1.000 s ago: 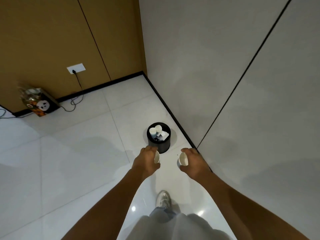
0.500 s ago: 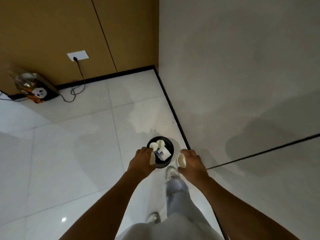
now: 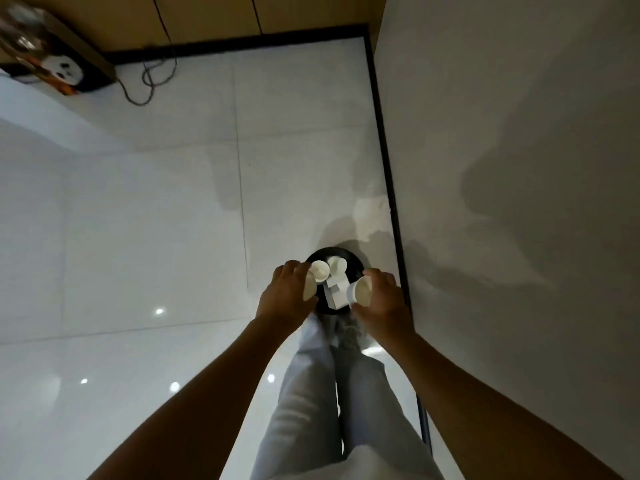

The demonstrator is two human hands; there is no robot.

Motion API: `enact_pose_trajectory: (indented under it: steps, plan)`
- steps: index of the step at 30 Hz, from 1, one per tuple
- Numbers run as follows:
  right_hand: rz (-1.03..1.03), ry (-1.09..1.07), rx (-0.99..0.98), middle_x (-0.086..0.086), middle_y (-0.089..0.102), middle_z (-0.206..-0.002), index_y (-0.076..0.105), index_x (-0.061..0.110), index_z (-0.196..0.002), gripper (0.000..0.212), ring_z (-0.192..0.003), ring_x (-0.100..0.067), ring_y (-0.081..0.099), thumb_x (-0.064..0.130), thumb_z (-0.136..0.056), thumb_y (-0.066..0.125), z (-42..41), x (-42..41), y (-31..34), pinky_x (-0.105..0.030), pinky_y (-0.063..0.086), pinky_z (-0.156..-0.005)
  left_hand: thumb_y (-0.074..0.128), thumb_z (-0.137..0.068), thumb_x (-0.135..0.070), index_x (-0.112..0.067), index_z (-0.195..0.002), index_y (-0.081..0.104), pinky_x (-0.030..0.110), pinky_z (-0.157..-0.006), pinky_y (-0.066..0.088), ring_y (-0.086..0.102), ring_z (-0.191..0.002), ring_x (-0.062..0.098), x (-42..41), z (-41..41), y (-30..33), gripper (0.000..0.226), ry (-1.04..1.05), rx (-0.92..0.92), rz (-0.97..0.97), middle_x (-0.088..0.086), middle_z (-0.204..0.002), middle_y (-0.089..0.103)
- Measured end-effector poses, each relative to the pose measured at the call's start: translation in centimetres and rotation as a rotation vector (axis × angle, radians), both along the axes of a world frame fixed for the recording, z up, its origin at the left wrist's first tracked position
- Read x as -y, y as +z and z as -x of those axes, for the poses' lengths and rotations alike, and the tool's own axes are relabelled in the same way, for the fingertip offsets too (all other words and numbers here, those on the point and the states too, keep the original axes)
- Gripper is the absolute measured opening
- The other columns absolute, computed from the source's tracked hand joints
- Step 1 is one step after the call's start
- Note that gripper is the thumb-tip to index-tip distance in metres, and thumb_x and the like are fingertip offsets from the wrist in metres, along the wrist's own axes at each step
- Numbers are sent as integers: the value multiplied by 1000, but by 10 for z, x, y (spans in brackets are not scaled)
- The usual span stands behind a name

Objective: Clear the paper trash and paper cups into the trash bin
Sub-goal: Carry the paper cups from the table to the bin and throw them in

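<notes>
Glossy white floor tiles [image 3: 138,220] are filling most of the view, meeting a tan wall with a black skirting at the top and a pale grey wall [image 3: 519,133] on the right. No writing is showing clearly enough to read; the dark box [image 3: 59,69] sitting in the far left corner is carrying a white face-like print and orange patches, but its lettering is too blurred to make out. A grey cable [image 3: 149,77] is lying looped on the tiles beside it.

Near the grey wall a round black trash bin [image 3: 332,252] is standing on the floor, already holding two white paper cups [image 3: 327,268] lying on their sides and some folded white paper [image 3: 336,289].

Both hands are hovering over the bin's rim. The left hand [image 3: 287,296] is gripping a paper cup [image 3: 309,289], its fingers curling round it over the bin's left edge. The right hand [image 3: 381,299] is holding another white cup [image 3: 360,289], tipped sideways with its mouth facing the camera, over the bin's right side.

Light grey trousers [image 3: 329,393] and a pale shoe [image 3: 349,332] are showing just below the bin.
</notes>
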State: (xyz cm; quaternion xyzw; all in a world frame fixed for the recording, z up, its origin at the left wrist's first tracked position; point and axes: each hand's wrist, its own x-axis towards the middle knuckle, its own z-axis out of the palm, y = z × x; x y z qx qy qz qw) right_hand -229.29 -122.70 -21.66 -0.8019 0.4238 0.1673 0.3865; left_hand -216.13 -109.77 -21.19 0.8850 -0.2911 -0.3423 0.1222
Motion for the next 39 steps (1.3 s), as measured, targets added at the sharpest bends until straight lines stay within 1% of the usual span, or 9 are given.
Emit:
enact_pose_trajectory:
  steps: [4, 11, 15, 17, 20, 23, 27, 34, 39]
  plan:
    - [-2, -37, -16, -9, 39, -141, 39, 17, -139, 65, -122, -32, 46, 24, -83, 71, -20, 10, -83, -36, 46, -90, 70, -82, -29, -18, -138, 39, 32, -93, 45, 38, -128, 20, 18, -10, -81, 65, -15, 2, -12, 2, -139, 42]
    - [24, -30, -14, -8, 37, -143, 38, 17, -139, 66, -123, -30, 46, 25, -83, 72, -27, 17, -226, -36, 49, -88, 70, -83, -26, -13, -137, 40, 34, -93, 47, 39, -128, 24, 34, -20, -222, 63, -49, 11, -5, 5, -140, 42]
    - [41, -35, 16, -7, 39, -142, 39, 16, -138, 65, -123, -28, 47, 27, -83, 73, -31, 14, -286, -33, 51, -88, 70, -83, -31, -13, -141, 38, 34, -94, 47, 39, -130, 25, 35, -18, -279, 69, -135, 30, -16, 6, -144, 40]
    - [48, -24, 31, -9, 42, -141, 40, 14, -138, 64, -125, -29, 47, 27, -84, 73, -36, 11, -310, -34, 52, -90, 71, -83, -31, -15, -141, 38, 33, -96, 46, 39, -131, 25, 35, -16, -300, 69, -185, 32, -23, 6, -145, 39]
    - [74, 20, 10, -12, 40, -144, 39, 11, -141, 66, -129, -30, 44, 30, -86, 70, -42, 6, -334, -40, 49, -98, 69, -85, -34, -19, -142, 37, 32, -99, 44, 36, -134, 24, 30, -13, -322, 67, -213, 12, -52, 4, -149, 35]
    - [90, 45, 4, -12, 39, -147, 37, 12, -143, 69, -134, -29, 39, 35, -87, 68, -47, 3, -350, -38, 44, -105, 66, -86, -37, -20, -143, 34, 34, -102, 44, 35, -136, 24, 25, -12, -339, 67, -221, 1, -92, 2, -151, 32]
    - [133, 88, 4, -8, 40, -147, 39, 14, -143, 69, -133, -26, 40, 39, -86, 68, -51, -1, -363, -31, 39, -105, 67, -86, -37, -20, -144, 33, 34, -102, 43, 33, -137, 25, 20, -10, -352, 70, -238, 11, -104, 3, -151, 31]
    - [177, 98, 5, -9, 39, -149, 40, 16, -142, 68, -135, -30, 37, 40, -85, 68, -50, -12, -385, -36, 40, -104, 66, -84, -42, -17, -140, 42, 37, -107, 37, 33, -139, 28, 9, 3, -371, 66, -250, 84, -58, 7, -149, 38]
    - [218, 213, -37, -7, 33, -153, 36, 19, -145, 72, -137, -33, 34, 37, -85, 70, -46, -14, -385, -41, 39, -105, 70, -81, -42, -20, -145, 34, 36, -109, 34, 29, -141, 26, -1, 9, -374, 77, -193, 44, -60, 4, -152, 33]
